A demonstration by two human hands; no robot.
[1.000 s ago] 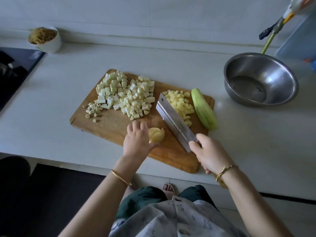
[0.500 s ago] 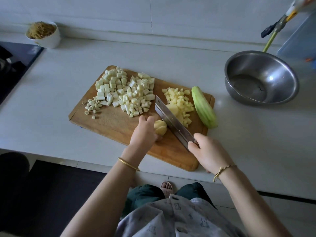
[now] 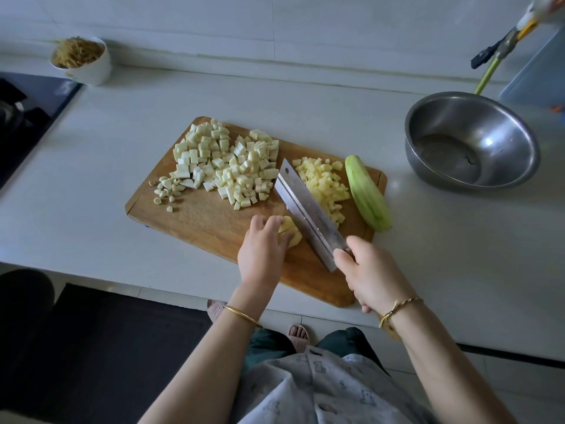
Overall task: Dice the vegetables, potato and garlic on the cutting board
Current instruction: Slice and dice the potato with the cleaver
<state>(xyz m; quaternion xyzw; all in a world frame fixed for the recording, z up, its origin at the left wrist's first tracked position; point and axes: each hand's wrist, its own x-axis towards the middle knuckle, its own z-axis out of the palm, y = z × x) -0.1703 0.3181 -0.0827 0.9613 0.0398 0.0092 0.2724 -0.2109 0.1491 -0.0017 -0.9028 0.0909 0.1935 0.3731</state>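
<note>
Kitchen: hob (image 3: 26, 113), steel bowl (image 3: 501, 139)

No text, number or brand can be read anywhere. The white cup (image 3: 91, 68) at the back of the counter has a small yellowish mark low on its side, and the pink slipper (image 3: 215, 309) on the floor has a faint stamp on its strap, but both are too small and blurred to make out. The grey shirt (image 3: 321, 390) at the bottom edge is printed with little animal figures and shows no letters.
</note>
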